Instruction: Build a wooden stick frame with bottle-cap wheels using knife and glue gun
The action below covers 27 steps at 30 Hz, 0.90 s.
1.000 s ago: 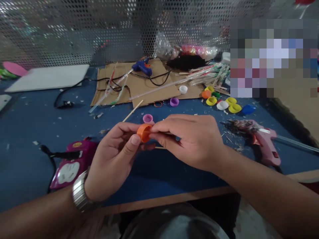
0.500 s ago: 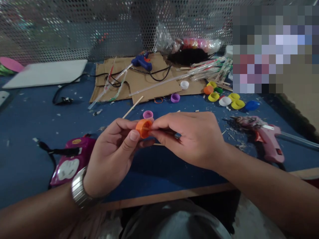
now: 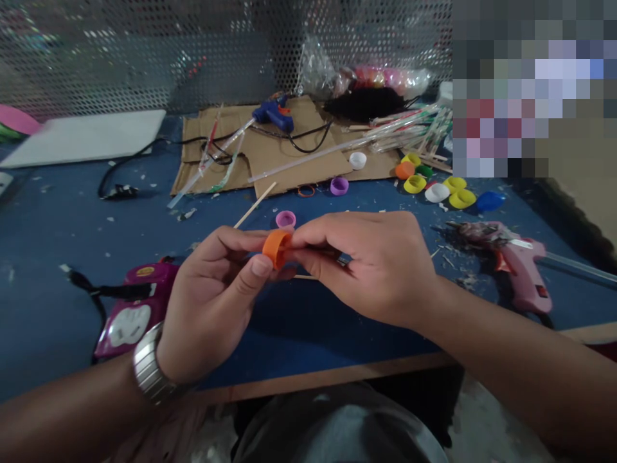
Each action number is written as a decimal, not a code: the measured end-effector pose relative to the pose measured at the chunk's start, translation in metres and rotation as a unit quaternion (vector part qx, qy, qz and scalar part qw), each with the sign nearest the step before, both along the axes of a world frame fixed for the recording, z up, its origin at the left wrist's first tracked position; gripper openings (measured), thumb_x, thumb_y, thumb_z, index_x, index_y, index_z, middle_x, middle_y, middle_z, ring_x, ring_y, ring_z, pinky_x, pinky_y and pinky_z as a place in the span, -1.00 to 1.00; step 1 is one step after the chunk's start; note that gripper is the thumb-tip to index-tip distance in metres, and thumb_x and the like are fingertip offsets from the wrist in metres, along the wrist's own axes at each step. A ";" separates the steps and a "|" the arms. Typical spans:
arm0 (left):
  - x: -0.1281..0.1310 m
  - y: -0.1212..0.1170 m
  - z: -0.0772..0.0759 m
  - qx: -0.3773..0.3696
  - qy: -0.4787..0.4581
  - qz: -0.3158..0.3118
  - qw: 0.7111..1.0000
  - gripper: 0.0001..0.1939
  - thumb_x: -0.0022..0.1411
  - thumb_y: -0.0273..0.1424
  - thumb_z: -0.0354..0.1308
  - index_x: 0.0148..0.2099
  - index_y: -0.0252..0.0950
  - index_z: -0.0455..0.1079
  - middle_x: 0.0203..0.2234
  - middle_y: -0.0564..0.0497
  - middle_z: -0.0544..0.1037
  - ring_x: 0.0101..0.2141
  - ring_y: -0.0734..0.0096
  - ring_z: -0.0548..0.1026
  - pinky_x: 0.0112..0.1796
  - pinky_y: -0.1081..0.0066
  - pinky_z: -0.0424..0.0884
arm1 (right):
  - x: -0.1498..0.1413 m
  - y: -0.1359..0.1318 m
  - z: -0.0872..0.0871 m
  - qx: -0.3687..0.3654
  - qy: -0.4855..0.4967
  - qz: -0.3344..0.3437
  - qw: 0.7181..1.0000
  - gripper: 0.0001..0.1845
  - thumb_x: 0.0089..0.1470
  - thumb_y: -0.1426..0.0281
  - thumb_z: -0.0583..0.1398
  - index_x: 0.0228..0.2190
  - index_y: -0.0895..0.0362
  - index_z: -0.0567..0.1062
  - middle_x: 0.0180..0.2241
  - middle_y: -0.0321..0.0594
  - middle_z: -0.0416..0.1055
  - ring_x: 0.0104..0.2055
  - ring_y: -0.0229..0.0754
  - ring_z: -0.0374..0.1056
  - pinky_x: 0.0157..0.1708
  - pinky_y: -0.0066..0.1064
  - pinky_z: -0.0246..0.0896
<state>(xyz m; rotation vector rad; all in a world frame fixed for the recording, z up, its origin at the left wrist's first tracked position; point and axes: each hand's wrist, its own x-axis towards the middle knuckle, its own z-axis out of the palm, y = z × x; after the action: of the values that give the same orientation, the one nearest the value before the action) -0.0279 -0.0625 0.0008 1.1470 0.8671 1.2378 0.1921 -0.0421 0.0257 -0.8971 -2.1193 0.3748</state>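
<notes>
An orange bottle cap (image 3: 275,247) is pinched between the thumb and fingers of my left hand (image 3: 216,289), its open side turned to the right. My right hand (image 3: 366,263) is closed, thumb against fingertips, right at the cap's opening. What those fingertips hold is mostly hidden; something thin seems to reach into the cap. A pink-purple cap (image 3: 286,220) lies on the table just beyond my fingers. Near my left hand a thin wooden stick (image 3: 254,204) rests slantwise, and part of another stick (image 3: 306,277) shows below the hands.
A pink glue gun (image 3: 523,270) lies at the right, a blue glue gun (image 3: 274,116) on cardboard (image 3: 299,164) at the back. Several loose caps (image 3: 461,199) sit back right. A purple extension socket box (image 3: 130,321) with a plug stands by my left wrist. A perforated metal panel (image 3: 144,58) closes the back.
The orange cap has turned slightly, so less of its inside shows. Both hands stay together in nearly the same place; the view has shifted a little.
</notes>
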 end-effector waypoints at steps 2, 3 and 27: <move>-0.001 0.000 0.000 0.011 0.011 0.007 1.000 -0.89 0.34 -0.30 0.56 -0.14 -0.04 0.70 -0.12 0.15 0.80 -0.15 0.44 0.78 -0.09 0.51 0.77 | -0.002 0.000 -0.001 -0.017 0.022 -0.001 1.000 -0.91 0.41 0.45 0.36 -0.17 0.11 0.73 -0.19 -0.30 0.79 -0.19 -0.21 0.69 -0.15 -0.47 0.46; -0.001 0.000 -0.001 0.020 0.016 0.012 1.000 -0.89 0.34 -0.31 0.56 -0.14 -0.04 0.70 -0.10 0.15 0.80 -0.12 0.42 0.78 -0.08 0.49 0.77 | -0.003 -0.001 -0.001 -0.033 0.040 0.001 0.999 -0.92 0.40 0.46 0.37 -0.19 0.11 0.73 -0.21 -0.31 0.78 -0.21 -0.23 0.68 -0.16 -0.48 0.46; 0.004 -0.006 0.007 0.108 0.051 0.036 0.992 -0.82 0.26 -0.44 0.61 -0.18 -0.19 0.67 -0.12 -0.01 0.84 0.07 0.12 0.79 0.06 0.30 0.79 | -0.014 -0.021 0.004 -0.291 0.218 -0.036 0.931 -0.85 0.13 0.38 0.60 -0.30 0.03 0.76 -0.49 -0.37 0.66 -0.52 -0.30 0.57 -0.51 -0.58 0.52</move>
<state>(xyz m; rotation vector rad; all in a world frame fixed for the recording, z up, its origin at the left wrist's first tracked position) -0.0240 -0.0682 0.0075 1.3719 0.8728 1.3678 0.1780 -0.0632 0.0301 -1.0907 -1.5710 1.0968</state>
